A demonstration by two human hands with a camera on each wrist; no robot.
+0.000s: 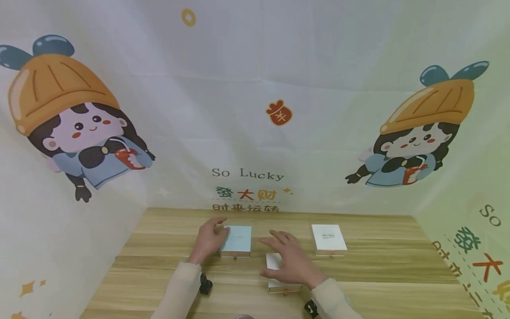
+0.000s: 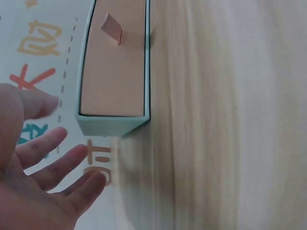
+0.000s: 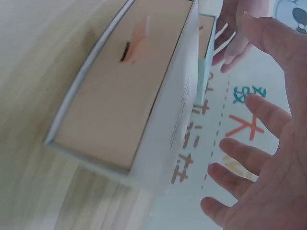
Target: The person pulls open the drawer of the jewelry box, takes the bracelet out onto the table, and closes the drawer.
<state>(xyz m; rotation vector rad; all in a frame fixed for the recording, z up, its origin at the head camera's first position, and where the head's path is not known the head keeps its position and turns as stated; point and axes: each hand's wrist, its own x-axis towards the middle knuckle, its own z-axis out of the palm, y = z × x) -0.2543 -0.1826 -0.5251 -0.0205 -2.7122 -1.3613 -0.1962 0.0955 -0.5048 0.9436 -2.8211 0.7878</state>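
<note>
A pale blue drawer box [image 1: 241, 239] with a small pull tab lies on the table. Beside its left side is my left hand [image 1: 209, 239], fingers spread and loosely bent; in the left wrist view that hand [image 2: 48, 177] appears apart from the box's pinkish drawer front [image 2: 115, 76]. My right hand [image 1: 292, 261] hovers over a white drawer box [image 1: 273, 260] nearer to me and partly hides it. The right wrist view shows this box [image 3: 115, 91] with its tab, and the right hand's spread fingers [image 3: 266, 115] holding nothing.
A second white box [image 1: 329, 238] with printed lettering lies to the right on the wood-grain table [image 1: 382, 270]. A printed cloth [image 1: 318, 177] with cartoon figures stands behind the table and along both sides. A round object's rim [image 1: 244, 317] shows at the bottom edge.
</note>
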